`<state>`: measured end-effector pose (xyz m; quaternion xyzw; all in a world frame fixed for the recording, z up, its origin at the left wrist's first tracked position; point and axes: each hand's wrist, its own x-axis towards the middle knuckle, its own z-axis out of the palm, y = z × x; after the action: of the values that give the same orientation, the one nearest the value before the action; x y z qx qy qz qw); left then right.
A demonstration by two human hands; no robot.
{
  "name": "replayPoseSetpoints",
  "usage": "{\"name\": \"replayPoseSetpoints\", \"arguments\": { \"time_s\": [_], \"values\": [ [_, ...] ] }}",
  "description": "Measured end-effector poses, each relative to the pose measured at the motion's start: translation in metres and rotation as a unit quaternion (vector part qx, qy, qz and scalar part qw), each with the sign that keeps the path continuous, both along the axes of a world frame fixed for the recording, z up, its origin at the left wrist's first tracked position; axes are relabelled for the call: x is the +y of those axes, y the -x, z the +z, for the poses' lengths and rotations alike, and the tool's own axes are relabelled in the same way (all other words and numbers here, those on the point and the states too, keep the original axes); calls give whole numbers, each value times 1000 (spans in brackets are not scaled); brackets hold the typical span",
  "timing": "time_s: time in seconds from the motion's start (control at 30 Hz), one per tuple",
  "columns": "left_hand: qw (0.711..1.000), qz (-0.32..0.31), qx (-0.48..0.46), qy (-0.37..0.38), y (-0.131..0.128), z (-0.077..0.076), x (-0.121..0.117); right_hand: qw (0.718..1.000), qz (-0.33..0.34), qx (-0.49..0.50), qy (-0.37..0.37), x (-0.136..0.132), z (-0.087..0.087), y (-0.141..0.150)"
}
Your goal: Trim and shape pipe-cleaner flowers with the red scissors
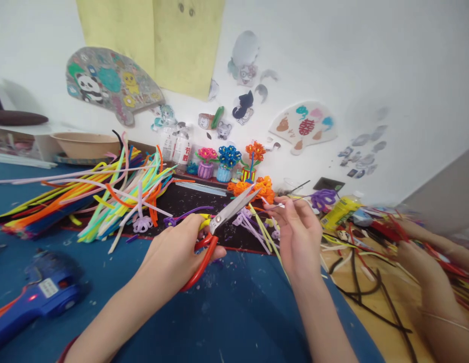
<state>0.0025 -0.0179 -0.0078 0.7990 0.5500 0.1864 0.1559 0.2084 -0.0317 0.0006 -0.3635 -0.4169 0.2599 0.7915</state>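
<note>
The person's left hand (177, 247) is gripping a pair of steel scissors with red handles (230, 210), and the slightly parted blades are pointing up over the long black mat (189, 196). The right hand (300, 232) is hovering at the mat's right end, thumb and fingers pinching a thin dark stem (298, 186); whether they are also holding a small white piece, I cannot tell. Lilac looped flowers (242, 218) are lying on the mat between the hands. A multicoloured heap of fuzzy pipe cleaners (117, 196) is spreading over the mat's left end. Three small striped flowerpots (223, 173) are standing behind the mat. A blue plastic glue gun (49, 295) is resting left of the mat, nearer the person. Another person's hand (419, 262) is showing right of the mat.
</note>
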Motion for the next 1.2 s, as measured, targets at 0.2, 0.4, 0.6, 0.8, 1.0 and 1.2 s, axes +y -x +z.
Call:
{"name": "replayPoseSetpoints", "arguments": {
  "time_s": [0.2, 0.4, 0.6, 0.8, 1.0, 1.2],
  "values": [
    [996, -11, 36, -82, -3, -1, -3, 1000, -14, -10, -1, 0, -1, 3],
    [982, 12, 75, -171, -2, 1, -1, 999, -29, -26, -9, 1, -4, 2],
    [981, 50, 43, -184, 1, 0, -2, 998, -49, -33, -5, 2, -4, 0],
    [983, 28, 56, -175, 2, -2, -2, 1000, -24, -20, -3, 0, -1, 1],
    [994, 6, 38, -107, 1, 0, -2, 1000, 20, -2, -3, -4, 1, 4],
    [999, -20, 7, -50, 1, 1, -1, 999, 43, 10, -9, -4, 0, 4]
  ]
}}
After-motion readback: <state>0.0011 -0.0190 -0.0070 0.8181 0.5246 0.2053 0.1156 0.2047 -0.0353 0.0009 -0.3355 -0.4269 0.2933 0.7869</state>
